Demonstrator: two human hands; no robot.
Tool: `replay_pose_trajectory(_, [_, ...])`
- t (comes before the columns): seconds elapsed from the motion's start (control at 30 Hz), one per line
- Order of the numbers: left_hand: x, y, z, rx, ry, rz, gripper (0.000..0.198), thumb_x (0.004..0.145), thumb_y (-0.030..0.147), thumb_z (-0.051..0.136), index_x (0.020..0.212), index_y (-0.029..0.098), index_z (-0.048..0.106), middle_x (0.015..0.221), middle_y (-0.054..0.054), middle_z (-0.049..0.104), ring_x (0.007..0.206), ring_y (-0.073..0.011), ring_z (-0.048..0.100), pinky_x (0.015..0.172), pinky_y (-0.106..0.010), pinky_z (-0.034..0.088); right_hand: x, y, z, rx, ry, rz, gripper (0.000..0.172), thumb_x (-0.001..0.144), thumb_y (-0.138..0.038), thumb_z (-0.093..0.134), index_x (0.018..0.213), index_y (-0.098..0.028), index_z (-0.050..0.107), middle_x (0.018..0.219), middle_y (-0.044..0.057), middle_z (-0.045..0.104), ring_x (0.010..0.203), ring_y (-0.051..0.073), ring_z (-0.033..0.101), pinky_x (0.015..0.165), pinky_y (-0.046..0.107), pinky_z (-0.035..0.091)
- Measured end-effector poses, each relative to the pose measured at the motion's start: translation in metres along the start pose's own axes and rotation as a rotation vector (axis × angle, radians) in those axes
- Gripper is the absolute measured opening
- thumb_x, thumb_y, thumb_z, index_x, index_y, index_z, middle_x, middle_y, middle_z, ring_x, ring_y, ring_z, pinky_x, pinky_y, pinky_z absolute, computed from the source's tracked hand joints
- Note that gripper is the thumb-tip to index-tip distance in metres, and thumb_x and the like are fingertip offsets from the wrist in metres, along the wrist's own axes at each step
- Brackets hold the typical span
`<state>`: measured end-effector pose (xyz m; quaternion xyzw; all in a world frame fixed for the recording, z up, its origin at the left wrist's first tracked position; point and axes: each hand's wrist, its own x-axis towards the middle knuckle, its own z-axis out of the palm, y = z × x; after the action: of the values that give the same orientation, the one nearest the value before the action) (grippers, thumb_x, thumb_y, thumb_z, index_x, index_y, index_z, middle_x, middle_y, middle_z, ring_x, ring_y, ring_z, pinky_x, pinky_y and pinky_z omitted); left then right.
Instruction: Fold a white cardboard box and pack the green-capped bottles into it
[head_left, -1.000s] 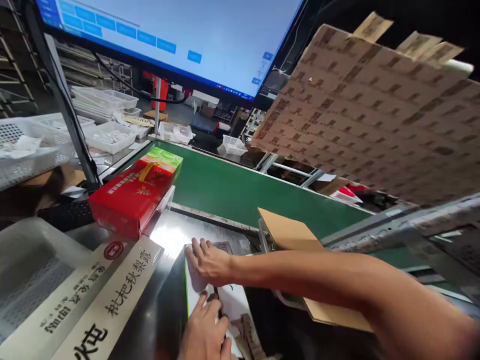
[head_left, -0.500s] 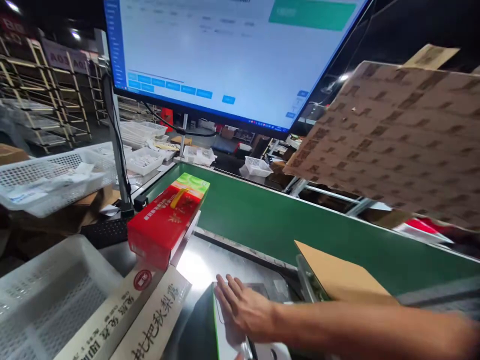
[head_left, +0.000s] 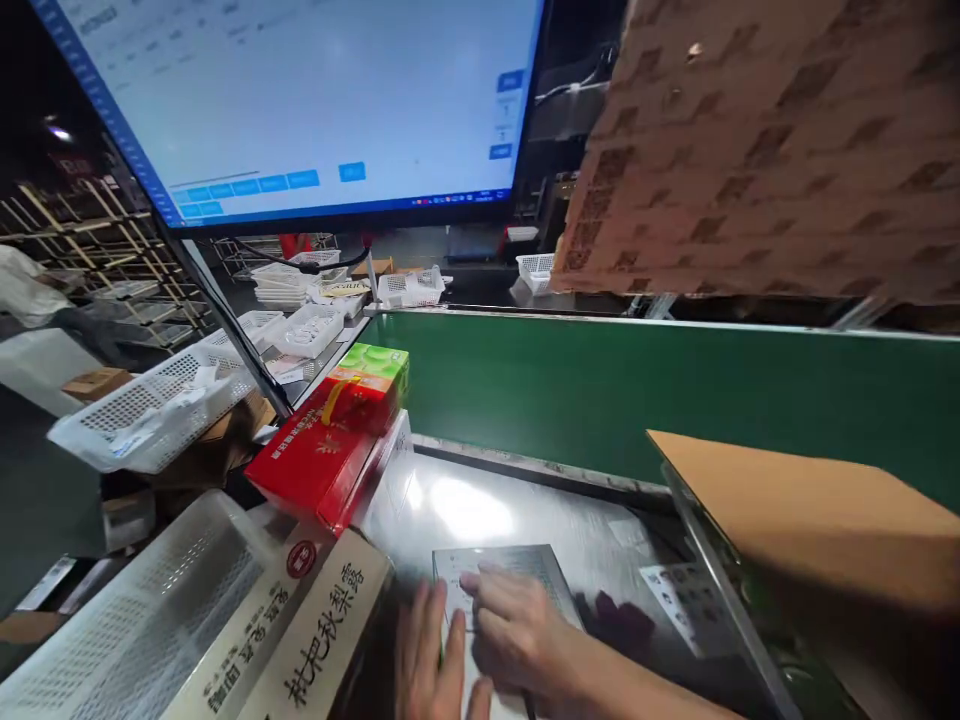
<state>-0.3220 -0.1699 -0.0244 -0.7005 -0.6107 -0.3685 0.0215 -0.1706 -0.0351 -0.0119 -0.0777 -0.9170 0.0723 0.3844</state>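
Both hands now press flat on the thin white sheet (head_left: 499,580): left hand (head_left: 431,660) and right hand (head_left: 517,625), fingers spread, pinching nothing. Pushed sideways, it could slide off the shiny metal table (head_left: 540,510).

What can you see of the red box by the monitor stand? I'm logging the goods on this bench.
The red box is a flat, glossy carton with gold print and a yellow strip handle on its top face; its far end is green. It lies closed, long side running away from the camera, stacked on a white box at the left edge of the steel worktop, just short of the green conveyor belt. Neither hand touches it.
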Motion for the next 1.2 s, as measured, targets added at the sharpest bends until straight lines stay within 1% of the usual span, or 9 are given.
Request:
replay_pose_trajectory(0.17, [0.047,-0.020,-0.015,-0.065,-0.269,-0.098,0.068,0.071,0.006,0.084,0.137,0.010,0.069,0.151,-0.022,0.058,0.138,-0.0431,0.058,0.107,-0.057,0.059,0.004,0.002,0.006,-0.051,0.068,0.087,0.009,0.075,-0.013,0.049,0.072,-0.022,0.051,0.077,0.006,0.065,0.062,0.019,0.058,0.069,0.032,0.057])
replay_pose_trajectory(0.33, [0.059,-0.032,-0.008,-0.082,-0.181,0.171,0.041,0.090,0.010,0.070,0.131,0.010,0.073,0.140,-0.018,0.069,0.141,-0.0437,0.053,0.107,-0.057,0.060,0.006,0.007,0.017,-0.127,-0.045,0.281,0.008,0.067,-0.013,0.057,0.071,-0.019,0.058,0.069,0.002,0.059,0.052,0.017,0.050,0.048,0.031,0.032])
replay_pose_trajectory(0.43, [0.059,-0.036,-0.003,0.043,-0.120,0.398,0.033,0.098,0.011,0.056,0.126,0.002,0.071,0.131,-0.024,0.073,0.129,-0.0430,0.066,0.102,-0.058,0.064,0.005,0.005,0.012,-0.094,-0.099,0.285,0.010,0.068,-0.009,0.061,0.072,-0.018,0.058,0.071,0.001,0.061,0.057,0.017,0.055,0.053,0.028,0.040])
replay_pose_trajectory(0.5, [0.063,-0.034,-0.003,0.088,-0.120,0.474,0.030,0.098,0.012,0.055,0.121,0.001,0.071,0.125,-0.026,0.075,0.117,-0.0403,0.073,0.097,-0.058,0.066,0.000,0.001,0.000,-0.073,-0.129,0.244,0.012,0.074,-0.007,0.062,0.078,-0.018,0.061,0.081,0.002,0.067,0.073,0.020,0.066,0.076,0.031,0.056])
replay_pose_trajectory(0.57, [0.069,-0.032,-0.004,0.074,-0.141,0.513,0.023,0.099,0.014,0.056,0.114,0.007,0.071,0.117,-0.020,0.079,0.114,-0.0355,0.075,0.100,-0.056,0.065,-0.010,-0.001,-0.017,-0.147,-0.151,0.254,0.018,0.082,-0.005,0.062,0.096,-0.015,0.068,0.114,0.013,0.072,0.109,0.031,0.068,0.104,0.049,0.055])
replay_pose_trajectory(0.67, [0.077,-0.033,-0.004,0.037,-0.166,0.523,0.027,0.097,0.032,0.067,0.115,0.012,0.069,0.125,-0.016,0.077,0.125,-0.0348,0.070,0.103,-0.053,0.064,-0.027,0.000,-0.038,-0.313,-0.193,0.337,0.040,0.086,-0.009,0.070,0.126,-0.007,0.065,0.147,0.026,0.056,0.135,0.044,0.054,0.109,0.062,0.053])
replay_pose_trajectory(0.8, [0.085,-0.044,0.002,-0.067,-0.078,0.495,0.039,0.094,0.052,0.069,0.111,0.017,0.072,0.126,-0.015,0.078,0.123,-0.0363,0.072,0.092,-0.052,0.069,-0.036,0.004,-0.043,-0.341,-0.247,0.304,0.046,0.089,-0.017,0.076,0.131,-0.003,0.065,0.135,0.025,0.065,0.128,0.045,0.059,0.109,0.063,0.054])
replay_pose_trajectory(1.0, [0.091,-0.042,0.011,-0.048,-0.107,0.653,0.016,0.099,0.016,0.056,0.104,0.015,0.071,0.113,-0.013,0.081,0.113,-0.0299,0.076,0.093,-0.046,0.067,-0.030,-0.004,-0.024,-0.358,-0.143,0.267,0.027,0.093,-0.009,0.063,0.117,-0.003,0.070,0.128,0.024,0.068,0.121,0.040,0.062,0.102,0.057,0.059])
replay_pose_trajectory(1.2, [0.098,-0.038,0.007,0.064,-0.107,0.781,0.019,0.098,0.010,0.049,0.094,0.009,0.068,0.110,-0.019,0.080,0.105,-0.0331,0.078,0.088,-0.045,0.069,-0.023,-0.001,-0.021,-0.385,-0.034,0.122,0.032,0.086,-0.001,0.043,0.101,-0.001,0.072,0.110,0.025,0.072,0.098,0.032,0.069,0.089,0.045,0.063])
